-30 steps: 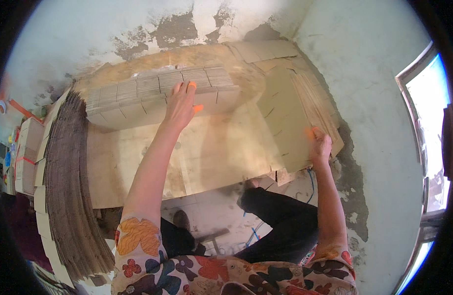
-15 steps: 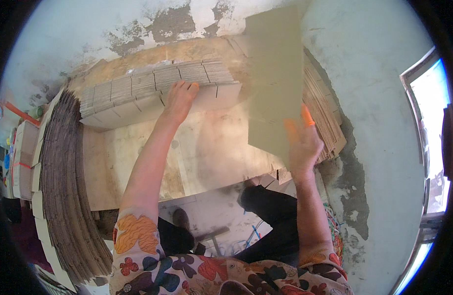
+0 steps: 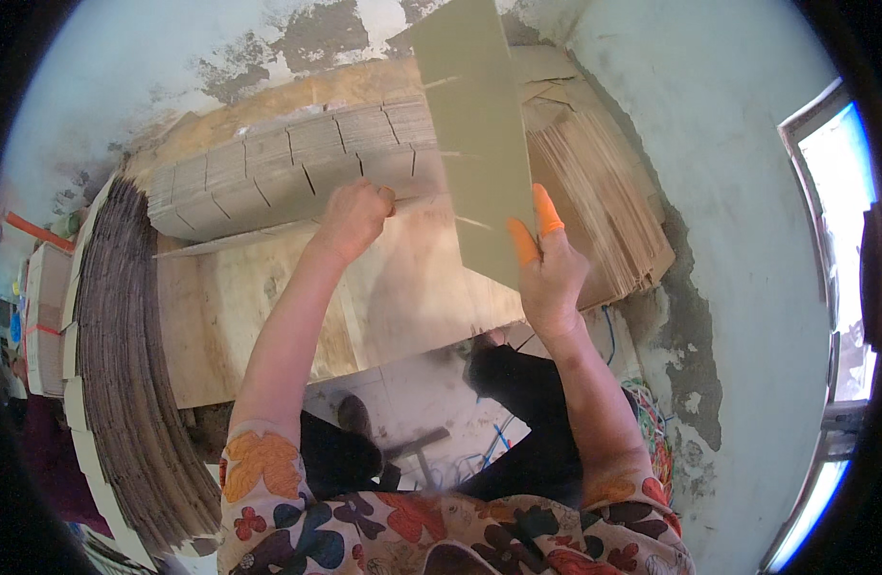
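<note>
My right hand (image 3: 556,273), with orange finger covers on two fingers, grips the lower right edge of a grey-green cardboard sheet (image 3: 474,134). Short slits show pale along the sheet's left side, and it stands tilted above the table. My left hand (image 3: 359,222) is closed at the front of a long row of slotted cardboard pieces (image 3: 268,172). It pinches the edge of a thin cardboard strip (image 3: 240,236) that sticks out along the row's front. An orange cover shows on one of its fingers; the other fingertips are curled out of sight.
Beneath the row lies a wooden tabletop (image 3: 393,307). A stack of brown cardboard (image 3: 604,201) leans at the right, beside the peeling wall (image 3: 738,211). On the left rises a tall curved stack of dark-edged cardboard (image 3: 134,364). Tangled straps (image 3: 647,422) lie on the floor at right.
The cardboard sheet has moved left with my right hand, uncovering more of the right stack. My left hand has come slightly nearer, and a thin strip now stands out from the row's front.
</note>
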The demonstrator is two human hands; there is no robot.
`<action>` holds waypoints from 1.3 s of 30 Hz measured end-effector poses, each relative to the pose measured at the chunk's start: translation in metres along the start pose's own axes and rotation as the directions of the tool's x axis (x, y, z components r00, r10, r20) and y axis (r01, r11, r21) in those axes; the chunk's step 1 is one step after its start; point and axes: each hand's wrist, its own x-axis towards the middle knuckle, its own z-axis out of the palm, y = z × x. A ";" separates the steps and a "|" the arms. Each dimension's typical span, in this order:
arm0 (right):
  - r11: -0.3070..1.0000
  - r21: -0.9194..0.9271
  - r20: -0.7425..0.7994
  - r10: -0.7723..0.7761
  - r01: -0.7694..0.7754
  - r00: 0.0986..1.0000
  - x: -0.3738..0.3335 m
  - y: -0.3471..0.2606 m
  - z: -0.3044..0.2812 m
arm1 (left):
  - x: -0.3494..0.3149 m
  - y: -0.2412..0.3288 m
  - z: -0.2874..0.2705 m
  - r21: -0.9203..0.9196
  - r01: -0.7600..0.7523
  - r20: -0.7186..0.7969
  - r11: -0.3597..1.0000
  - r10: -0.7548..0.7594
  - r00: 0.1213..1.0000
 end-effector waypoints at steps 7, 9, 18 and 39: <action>0.997 -0.063 -0.066 -0.052 0.048 0.996 0.002 0.003 -0.006 | 0.000 0.014 0.001 0.018 -0.005 0.060 1.000 0.004 0.998; 0.998 -0.053 -0.083 -0.027 0.022 0.996 0.003 0.002 -0.008 | 0.008 0.010 0.002 0.029 0.008 0.048 1.000 -0.009 0.999; 0.998 -0.003 -0.070 0.062 -0.063 0.996 0.003 0.011 -0.014 | 0.024 -0.007 0.024 -0.145 0.134 -0.149 0.980 -0.155 0.977; 0.998 -0.032 -0.037 0.059 -0.060 0.998 0.001 0.008 -0.014 | 0.023 0.013 -0.010 0.037 0.105 0.214 0.994 -0.111 0.971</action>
